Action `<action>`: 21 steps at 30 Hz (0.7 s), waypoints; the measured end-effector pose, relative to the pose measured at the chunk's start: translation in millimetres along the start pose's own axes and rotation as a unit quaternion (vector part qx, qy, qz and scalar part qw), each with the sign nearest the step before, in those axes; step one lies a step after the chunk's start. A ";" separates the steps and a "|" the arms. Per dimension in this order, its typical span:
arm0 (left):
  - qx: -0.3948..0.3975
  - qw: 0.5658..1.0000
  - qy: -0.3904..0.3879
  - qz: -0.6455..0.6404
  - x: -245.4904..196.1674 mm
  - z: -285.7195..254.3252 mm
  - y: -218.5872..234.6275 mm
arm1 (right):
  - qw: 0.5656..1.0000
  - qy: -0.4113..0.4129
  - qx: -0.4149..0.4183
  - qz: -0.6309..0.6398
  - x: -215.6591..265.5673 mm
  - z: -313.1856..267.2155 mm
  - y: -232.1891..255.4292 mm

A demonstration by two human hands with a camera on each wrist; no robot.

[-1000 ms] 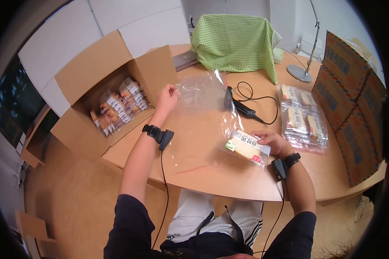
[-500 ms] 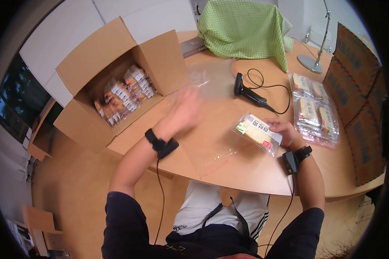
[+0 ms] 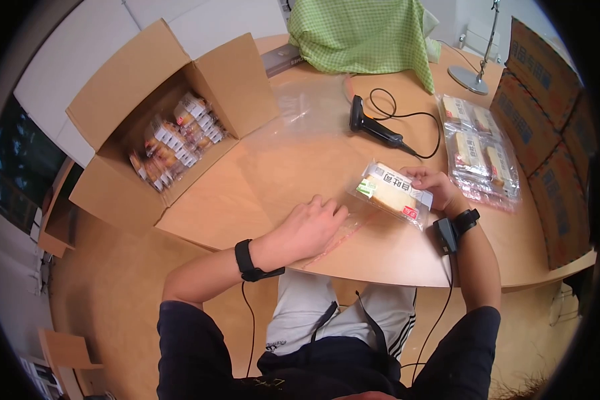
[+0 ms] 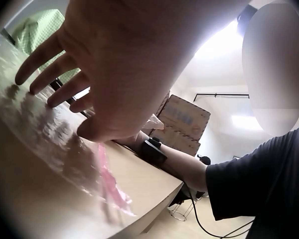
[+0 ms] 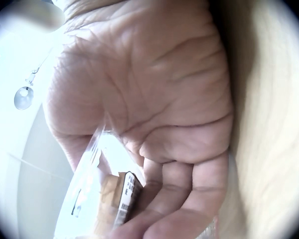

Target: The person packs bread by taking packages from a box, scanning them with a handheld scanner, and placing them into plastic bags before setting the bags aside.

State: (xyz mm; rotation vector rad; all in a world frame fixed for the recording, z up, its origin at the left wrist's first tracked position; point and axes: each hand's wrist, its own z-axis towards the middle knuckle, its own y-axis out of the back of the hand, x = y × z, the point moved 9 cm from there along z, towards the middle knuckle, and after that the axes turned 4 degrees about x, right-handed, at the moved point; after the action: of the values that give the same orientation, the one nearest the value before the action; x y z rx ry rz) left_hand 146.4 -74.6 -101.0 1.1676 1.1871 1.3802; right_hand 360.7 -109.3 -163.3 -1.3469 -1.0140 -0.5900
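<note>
In the head view my right hand [image 3: 437, 189] pinches the edge of a clear packet of sliced bread [image 3: 395, 191], label up, held over the table. The right wrist view shows the packet [image 5: 114, 199] between thumb and curled fingers of that hand [image 5: 144, 109]. My left hand [image 3: 313, 227] is low over the table's near edge, left of the packet. Its fingers are spread and loosely bent over a clear plastic bag with a pink strip [image 4: 109, 184] in the left wrist view, where the hand [image 4: 114, 74] holds nothing visible.
An open cardboard box [image 3: 243, 83] with several packaged pastries stands at the left. A black scanner [image 3: 379, 131] with a cable lies mid-table. Bagged bread packets [image 3: 470, 150] lie at the right beside stacked cartons [image 3: 547, 147]. Behind are a green checked cloth [image 3: 360, 33] and a lamp base [image 3: 468, 79].
My left hand has come from the far part of the clear bag down to its near edge and let go of the far part. My right hand still holds the bread packet.
</note>
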 end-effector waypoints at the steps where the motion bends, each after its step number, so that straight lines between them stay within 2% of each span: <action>1: -0.011 1.000 -0.002 0.008 -0.5 0.4 0.6 | 1.000 0.003 -0.008 -0.005 3.4 -1.5 -9.3; 3: -0.021 1.000 -0.005 0.016 -4.1 -1.6 1.7 | 1.000 0.007 -0.016 -0.009 2.6 -5.9 -13.0; 5: -0.042 0.999 0.010 0.022 -9.1 -3.5 14.2 | 0.998 -0.062 0.021 -0.015 -12.3 -13.3 -16.3; 6: -0.042 0.999 0.010 0.023 -9.7 -3.2 14.1 | 0.998 -0.062 0.022 -0.015 -13.9 -14.4 -17.8; 8: -0.061 0.997 0.031 0.027 -7.6 -4.0 17.6 | 0.984 -0.128 0.096 -0.074 -23.4 -16.1 -47.3; 9: -0.061 0.997 0.033 0.028 -3.6 -1.6 13.4 | 0.978 -0.161 0.116 -0.072 -22.1 -19.5 -66.5; 11: -0.014 0.995 0.096 0.008 20.2 7.4 -0.4 | 0.972 -0.185 0.118 -0.077 -28.5 -14.2 -75.6; 12: -0.015 0.995 0.096 0.010 22.3 7.5 -1.9 | 0.967 -0.210 0.119 -0.081 -34.3 -13.9 -78.0; 14: -0.070 0.990 0.119 -0.024 28.0 7.0 13.6 | 0.965 -0.208 0.130 -0.092 -36.7 -10.4 -79.9; 16: -0.091 0.988 0.119 -0.028 25.3 8.4 20.9 | 0.977 -0.190 0.076 -0.068 -33.9 -5.3 -71.7; 17: -0.109 0.986 0.120 -0.035 23.2 8.6 24.3 | 0.976 -0.190 0.078 -0.073 -32.3 -4.6 -74.0; 21: -0.147 0.982 0.116 -0.026 13.3 13.8 27.1 | 0.991 -0.124 0.050 -0.029 -17.8 -0.8 -82.5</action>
State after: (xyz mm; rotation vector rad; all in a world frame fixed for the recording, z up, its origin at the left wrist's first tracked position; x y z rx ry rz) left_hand 156.8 -62.4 -72.0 0.7796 1.1160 1.6204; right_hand 283.0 -128.2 -136.5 -1.3271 -1.2719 -0.4153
